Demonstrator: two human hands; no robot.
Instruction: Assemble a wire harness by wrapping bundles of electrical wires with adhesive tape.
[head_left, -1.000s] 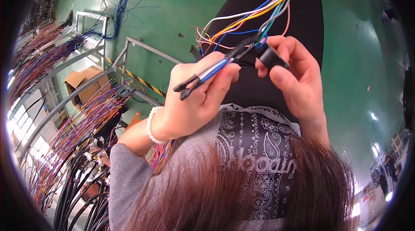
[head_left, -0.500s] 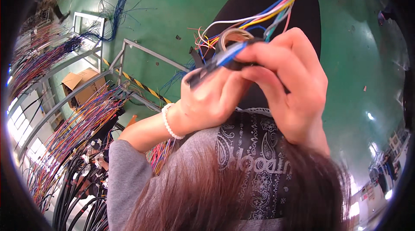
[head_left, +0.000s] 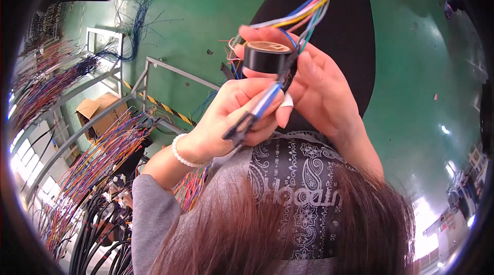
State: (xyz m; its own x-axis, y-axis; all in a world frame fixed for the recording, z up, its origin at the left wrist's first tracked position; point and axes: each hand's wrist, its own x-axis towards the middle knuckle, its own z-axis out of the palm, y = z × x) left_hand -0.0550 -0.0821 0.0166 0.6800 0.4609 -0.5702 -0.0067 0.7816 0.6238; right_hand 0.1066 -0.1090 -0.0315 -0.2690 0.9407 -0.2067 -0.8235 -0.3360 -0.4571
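My left hand (head_left: 239, 113), with a white bead bracelet at its wrist, pinches a wire bundle (head_left: 266, 101) wrapped partly in black tape. Blue and white wires show at its lower end, running to a dark tip over my left fingers. My right hand (head_left: 327, 87) curls around a roll of black tape (head_left: 266, 62), its fingertips showing past the roll's far side. The roll sits against the taped stretch of the bundle, between both hands. Beyond it fan out loose coloured wires (head_left: 309, 10), gathered into a dark sleeve at the top. Some right fingers are hidden.
A black padded surface (head_left: 339, 38) lies below my hands. To the left are metal frames (head_left: 180, 73), many coloured wires (head_left: 98, 156), black cables (head_left: 95, 234) and an open cardboard box (head_left: 103, 113). Blue wires (head_left: 140, 20) hang farther off, above the green floor.
My right hand has opened out and turned, bringing the tape roll into plain view. My left hand has shifted slightly down, and the bundle's lower end tilts more steeply.
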